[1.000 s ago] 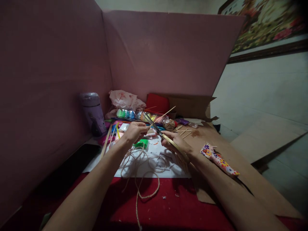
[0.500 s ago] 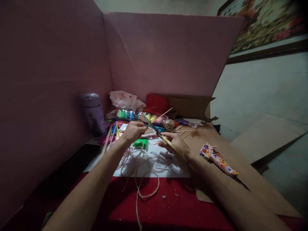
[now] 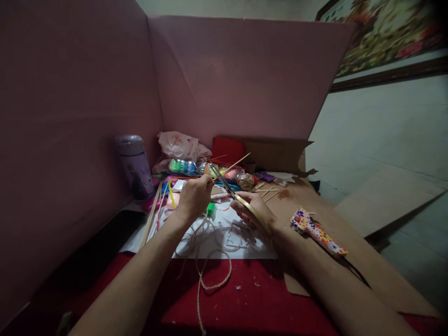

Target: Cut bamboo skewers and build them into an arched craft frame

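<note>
Black flat slab (image 3: 105, 247): lies at your far left, its surface dark.
Purple bottle (image 3: 135, 165): stands upright beside the pink wall; a printed figure shows, with pale marks too small to read.
Pale strips (image 3: 150, 219): lie slanting between the bottle and your left forearm.
Left hand (image 3: 196, 198): back upward, knuckles forward, fingers curled tight on the near end of the thin stick; your fingertips are hidden.
Thin stick (image 3: 238, 162): rises from your left fist toward the upper right, crossing the scissors' blades.
White paper (image 3: 250, 252): lies under your hands, bearing dark marks you cannot read from here; loops of twine (image 3: 219, 285) trail over it.
Scissors (image 3: 228, 186): point up and left; whether the blades press the stick, you cannot tell.
Right hand (image 3: 254, 210): wrapped around the yellowish handles, forearm reaching in from lower right.
Flowered piece (image 3: 318, 233): rests on brown cardboard (image 3: 367, 266), right of your right wrist.
</note>
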`<action>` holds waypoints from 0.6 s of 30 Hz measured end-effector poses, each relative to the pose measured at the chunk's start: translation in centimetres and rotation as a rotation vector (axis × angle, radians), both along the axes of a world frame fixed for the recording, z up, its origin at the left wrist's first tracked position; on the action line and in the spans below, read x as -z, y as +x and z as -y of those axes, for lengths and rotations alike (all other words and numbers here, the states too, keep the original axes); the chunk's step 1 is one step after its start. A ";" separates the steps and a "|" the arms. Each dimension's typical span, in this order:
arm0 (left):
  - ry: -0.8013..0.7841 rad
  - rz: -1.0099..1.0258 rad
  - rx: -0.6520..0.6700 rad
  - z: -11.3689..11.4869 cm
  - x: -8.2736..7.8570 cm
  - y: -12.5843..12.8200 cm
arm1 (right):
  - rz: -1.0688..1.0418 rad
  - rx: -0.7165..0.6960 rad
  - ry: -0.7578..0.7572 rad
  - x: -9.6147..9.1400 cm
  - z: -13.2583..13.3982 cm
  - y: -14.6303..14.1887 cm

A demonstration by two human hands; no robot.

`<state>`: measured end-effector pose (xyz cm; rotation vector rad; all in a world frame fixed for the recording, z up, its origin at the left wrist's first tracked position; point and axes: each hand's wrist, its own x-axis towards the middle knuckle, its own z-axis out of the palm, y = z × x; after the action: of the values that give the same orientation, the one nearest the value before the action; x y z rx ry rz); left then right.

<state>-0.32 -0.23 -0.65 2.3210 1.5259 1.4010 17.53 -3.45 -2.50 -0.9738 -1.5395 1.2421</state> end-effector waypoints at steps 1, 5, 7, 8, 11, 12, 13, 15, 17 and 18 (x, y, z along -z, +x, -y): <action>0.003 0.005 0.000 0.0 -0.1 -0.1 | 0.006 0.002 -0.001 -0.1 0.1 0.0; -0.047 0.041 0.050 0.0 -0.3 -0.4 | 0.020 0.005 -0.009 -0.2 0.2 -0.1; -0.109 0.078 0.075 0.0 -0.5 -0.6 | 0.020 -0.001 -0.010 -0.1 0.1 -0.2; -0.143 0.110 0.095 0.0 -0.6 -0.6 | 0.021 -0.005 -0.007 0.0 0.0 -0.2; -0.225 0.220 0.172 -0.1 -0.6 -0.6 | 0.031 -0.004 0.016 0.2 -0.2 -0.2; -0.246 0.248 0.197 -0.1 -0.6 -0.6 | 0.037 -0.001 0.028 0.2 -0.2 -0.2; -0.266 0.273 0.218 -0.1 -0.6 -0.6 | 0.041 0.003 0.042 0.3 -0.3 -0.2; -0.309 0.314 0.254 -0.2 -0.6 -0.6 | 0.052 0.009 0.070 0.4 -0.4 -0.1; -0.350 0.350 0.279 -0.2 -0.6 -0.6 | 0.057 0.008 0.080 0.5 -0.4 0.0; -0.366 0.364 0.287 -0.2 -0.6 -0.6 | 0.060 0.007 0.079 0.5 -0.5 0.0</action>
<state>-0.88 -0.03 0.00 1.8555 1.1730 1.2576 17.52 -3.00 -3.01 -0.9722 -1.6183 1.1477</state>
